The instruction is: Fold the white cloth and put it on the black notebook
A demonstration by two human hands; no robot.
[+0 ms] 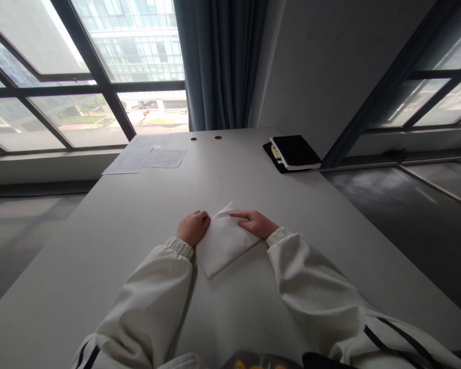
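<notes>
A folded white cloth napkin (228, 243) lies turned like a diamond on the white table, one corner pointing away from me and one toward me. At its left edge, my left hand (193, 227) is closed, fingers curled against the cloth; the fingertips are partly hidden. My right hand (255, 223) rests on the upper right part of the napkin. Its index finger stretches across the cloth and the thumb is apart from it.
Several printed paper sheets (136, 156) lie at the table's far left. A black-covered notebook (295, 151) sits on a dark item at the far right. Two round cable holes (218, 137) are near the far edge. Blue curtains (223, 66) hang behind the table (119, 246).
</notes>
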